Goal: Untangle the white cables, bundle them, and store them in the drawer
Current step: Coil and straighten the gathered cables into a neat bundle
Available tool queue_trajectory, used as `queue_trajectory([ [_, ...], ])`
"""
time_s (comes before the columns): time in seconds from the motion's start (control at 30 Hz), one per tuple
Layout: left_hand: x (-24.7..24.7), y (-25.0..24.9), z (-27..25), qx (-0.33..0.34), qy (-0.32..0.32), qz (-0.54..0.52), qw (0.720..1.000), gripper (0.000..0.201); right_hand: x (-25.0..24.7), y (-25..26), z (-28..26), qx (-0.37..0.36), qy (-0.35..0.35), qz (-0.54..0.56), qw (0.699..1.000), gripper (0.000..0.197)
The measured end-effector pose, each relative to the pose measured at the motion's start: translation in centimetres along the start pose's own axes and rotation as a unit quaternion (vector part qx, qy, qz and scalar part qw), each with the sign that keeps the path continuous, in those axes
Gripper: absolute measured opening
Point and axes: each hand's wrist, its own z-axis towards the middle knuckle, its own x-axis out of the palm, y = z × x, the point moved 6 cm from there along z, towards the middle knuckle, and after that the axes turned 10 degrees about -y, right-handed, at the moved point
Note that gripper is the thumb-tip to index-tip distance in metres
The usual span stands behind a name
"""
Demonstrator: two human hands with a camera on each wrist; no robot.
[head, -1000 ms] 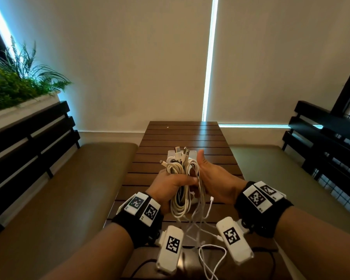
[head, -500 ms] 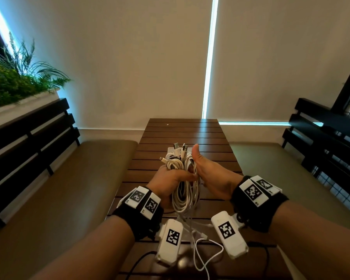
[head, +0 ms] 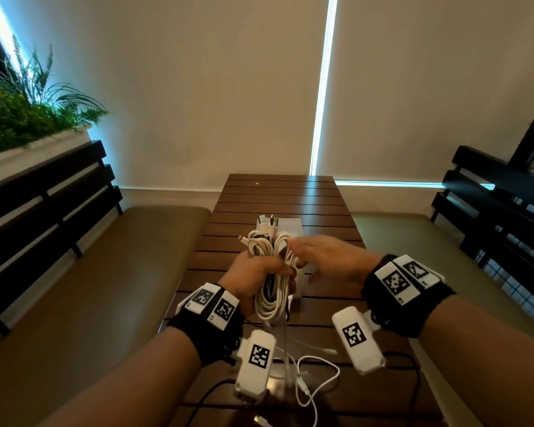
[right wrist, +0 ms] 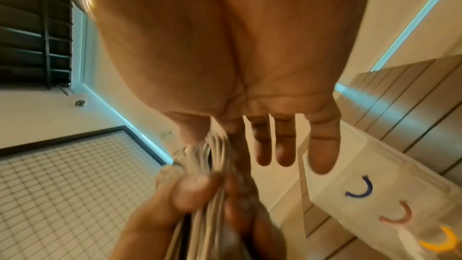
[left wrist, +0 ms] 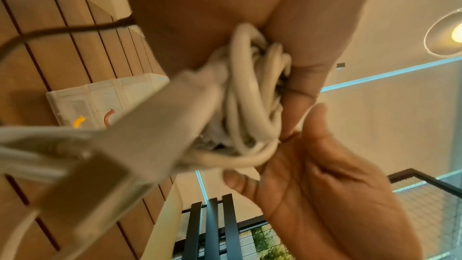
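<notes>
My left hand grips a coiled bundle of white cables upright over the wooden table. Several plug ends stick out of its top. My right hand reaches in palm down from the right. In the right wrist view its thumb and forefinger pinch strands at the top of the bundle, and its other fingers stay straight. Loose cable tails hang from the bundle onto the table near me. A small white drawer unit with coloured handles stands just behind the hands.
A black cable lies on the table's near edge. Padded benches run along the left and the right of the table, each with a black slatted back. A planter sits above the left bench.
My right hand has turned from thumb-up beside the bundle to palm-down at its top. The left hand keeps its grip on the coil.
</notes>
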Motion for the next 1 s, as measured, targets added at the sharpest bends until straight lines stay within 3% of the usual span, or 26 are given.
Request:
queue_trajectory([
  [0.1, 0.1, 0.0, -0.2, 0.002, 0.008, -0.003, 1.000, 0.015, -1.4, 0.8, 0.1, -0.014, -0.066, 0.038, 0.997, 0.018],
  [0.23, 0.7, -0.2, -0.3, -0.012, 0.046, -0.024, 0.999, 0.034, -1.7, 1.5, 0.1, -0.059, -0.134, 0.059, 0.987, 0.009],
  [0.37, 1.8, -0.6, -0.8, -0.016, 0.117, -0.058, 0.991, 0.036, -2.0, 1.8, 0.3, -0.096, -0.177, 0.024, 0.979, 0.008],
  [0.63, 1.6, -0.7, -0.1, 0.000, 0.086, -0.009, 0.996, 0.023, -2.2, 1.3, 0.4, -0.155, -0.224, 0.035, 0.962, 0.003],
  [0.77, 1.2, -0.5, 0.2, 0.011, 0.074, -0.022, 0.997, 0.031, -2.3, 0.7, 0.5, -0.173, -0.267, -0.030, 0.948, 0.011],
  [0.8, 1.1, -0.5, 0.3, 0.011, 0.071, -0.026, 0.997, 0.032, -2.1, 0.6, 0.4, -0.166, -0.248, -0.007, 0.954, 0.016],
  [0.87, 1.1, -1.0, 0.0, 0.007, 0.077, -0.053, 0.996, 0.018, -0.5, 0.0, 0.0, -0.120, -0.157, 0.148, 0.969, 0.035],
  [0.93, 1.4, -1.5, -0.3, -0.003, 0.091, -0.085, 0.992, 0.007, 1.8, -1.5, -0.3, -0.023, -0.048, 0.313, 0.948, 0.056],
  [1.0, 1.8, -1.8, -0.2, -0.006, 0.088, -0.098, 0.991, 0.009, 3.8, -2.5, -0.5, -0.019, 0.040, 0.339, 0.940, 0.075],
])
